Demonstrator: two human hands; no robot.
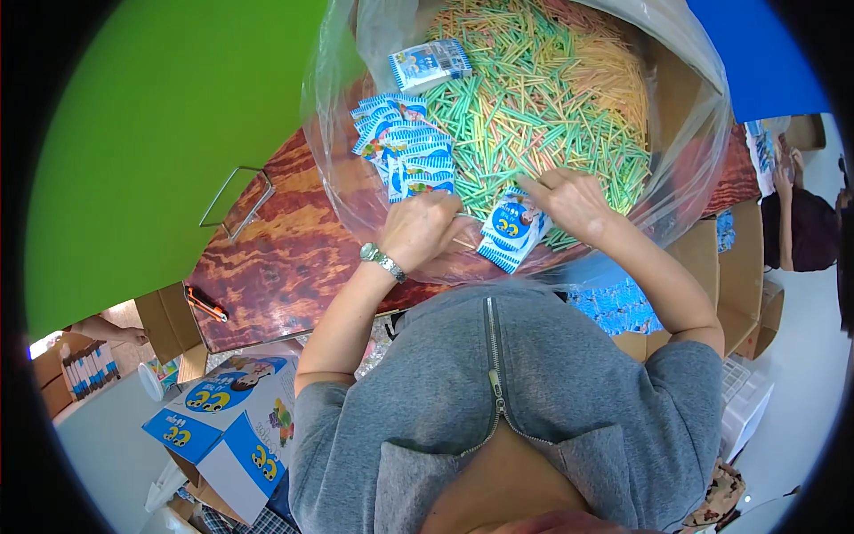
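A heap of thin pastel candy sticks (534,116), green, yellow, pink and orange, fills a clear plastic bag in front of me. My left hand (422,230) is closed at the near left edge of the heap; a few sticks show by its fingertips, but its grip is hidden. My right hand (576,203) has its fingers curled together over the sticks, beside a small stack of blue-and-white packets (512,222); what they pinch cannot be made out. More flat packets (405,142) overlap in a pile beyond my left hand. A fuller packet (431,65) lies farther back.
The clear plastic bag (334,169) spreads over a red-brown wood-patterned table (258,285). An orange cutter (206,303) and a bent metal wire stand (238,203) lie at left. A printed box (222,427) stands below left. Cardboard boxes (740,258) and another person (805,222) are at right.
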